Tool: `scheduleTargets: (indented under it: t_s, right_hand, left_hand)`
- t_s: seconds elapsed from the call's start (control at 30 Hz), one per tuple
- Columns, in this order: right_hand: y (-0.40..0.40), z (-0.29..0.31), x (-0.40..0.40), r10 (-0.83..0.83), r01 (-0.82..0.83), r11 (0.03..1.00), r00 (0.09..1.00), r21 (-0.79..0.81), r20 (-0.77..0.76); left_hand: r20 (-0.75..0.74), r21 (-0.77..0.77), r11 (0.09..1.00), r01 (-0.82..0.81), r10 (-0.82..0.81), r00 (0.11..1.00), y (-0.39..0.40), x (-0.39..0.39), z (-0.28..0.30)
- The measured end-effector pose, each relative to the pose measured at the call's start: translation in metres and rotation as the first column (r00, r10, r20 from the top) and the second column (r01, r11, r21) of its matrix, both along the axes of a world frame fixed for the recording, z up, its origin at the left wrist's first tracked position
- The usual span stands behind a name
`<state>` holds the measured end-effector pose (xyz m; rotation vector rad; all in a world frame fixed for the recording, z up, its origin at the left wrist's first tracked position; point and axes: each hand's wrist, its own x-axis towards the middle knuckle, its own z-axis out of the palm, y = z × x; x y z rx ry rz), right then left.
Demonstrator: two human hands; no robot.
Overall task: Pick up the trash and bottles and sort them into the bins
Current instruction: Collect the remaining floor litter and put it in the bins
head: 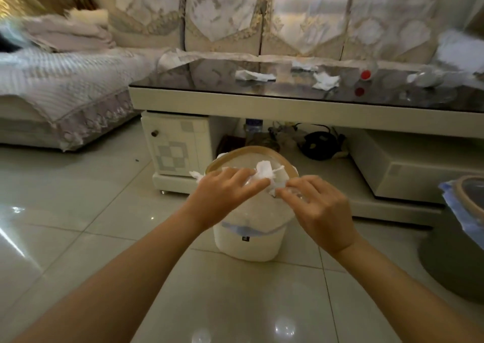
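Both hands meet over the white bin [248, 240], which stands on the tiled floor [78, 225] in front of the coffee table [235, 101]. The left hand [222, 193] holds a crumpled white tissue [265, 171] with its fingers curled round it, just above the bin's tan rim [227, 158]. The right hand [318, 209] sits close beside it, fingertips [282, 189] pinching something clear and glossy that also touches the tissue; what that clear thing is cannot be told. Another scrap of white paper [196, 175] pokes out past the left hand at the rim's left edge. On the table's dark glass top lie three more tissues, one to the left [254, 76], one further back [303, 66] and one in the middle [326, 80]. To their right lies a clear bottle with a red cap [366, 75], and further right a second clear bottle [427, 78], blurred. At the right edge of the view stands a second bin [455, 264], dark grey, with a blue liner [461, 214] folded over its tan rim. A sofa [262, 28] with pale lace covers runs behind the table.
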<state>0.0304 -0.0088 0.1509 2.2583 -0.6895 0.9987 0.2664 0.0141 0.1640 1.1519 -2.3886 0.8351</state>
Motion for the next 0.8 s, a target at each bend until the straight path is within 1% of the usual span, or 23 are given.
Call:
scheduleTargets:
  t_s: [0.07,0.2,0.3,0.43,0.53,0.6,0.63,0.67,0.7,0.73,0.77,0.8]
  right_hand:
    - [-0.016,0.000,0.011,-0.003,0.003,1.000,1.000,-0.003,0.017]
    - [-0.048,-0.006,0.035,-0.067,0.066,0.998,0.993,0.017,0.098]
    - [-0.070,-0.018,0.045,-0.129,0.114,0.988,0.982,0.106,0.138]
    - [-0.088,-0.032,0.054,-0.164,0.126,0.966,0.974,0.226,0.155]
    - [-0.099,-0.035,0.059,-0.182,0.137,0.955,0.971,0.261,0.154]
    - [-0.108,-0.033,0.062,-0.202,0.153,0.931,0.972,0.332,0.118]
    - [-0.112,-0.031,0.065,-0.202,0.152,0.896,0.976,0.418,0.078]
    - [-0.116,-0.028,0.066,-0.186,0.142,0.837,0.982,0.528,0.031]
    - [-0.121,-0.025,0.066,-0.160,0.139,0.746,0.987,0.652,-0.027]
    - [-0.126,-0.024,0.063,-0.140,0.171,0.632,0.984,0.755,-0.106]
    - [-0.130,-0.022,0.060,-0.110,0.220,0.524,0.976,0.823,-0.191]
    - [-0.132,-0.023,0.058,-0.078,0.269,0.467,0.961,0.842,-0.264]
  left_hand:
    - [0.014,-0.006,1.000,-0.021,0.021,1.000,-0.020,0.002,0.001]
    - [-0.031,0.036,0.992,-0.121,0.122,0.992,-0.057,-0.002,-0.009]
    - [-0.009,0.116,0.979,-0.168,0.170,0.985,-0.085,-0.007,-0.023]
    - [-0.048,0.236,0.935,-0.266,0.285,0.957,-0.108,-0.020,-0.032]
    - [-0.097,0.258,0.919,-0.298,0.331,0.939,-0.126,-0.026,-0.037]
    - [-0.099,0.231,0.916,-0.328,0.358,0.929,-0.141,-0.028,-0.037]
    - [-0.063,0.221,0.912,-0.345,0.366,0.928,-0.148,-0.028,-0.037]
    - [-0.002,0.221,0.905,-0.362,0.372,0.928,-0.152,-0.029,-0.037]
    - [0.069,0.227,0.896,-0.381,0.376,0.924,-0.155,-0.030,-0.037]
    - [0.133,0.229,0.885,-0.405,0.384,0.914,-0.157,-0.030,-0.036]
    - [0.181,0.238,0.869,-0.434,0.399,0.899,-0.158,-0.029,-0.038]
    - [0.207,0.266,0.845,-0.464,0.420,0.884,-0.159,-0.027,-0.038]
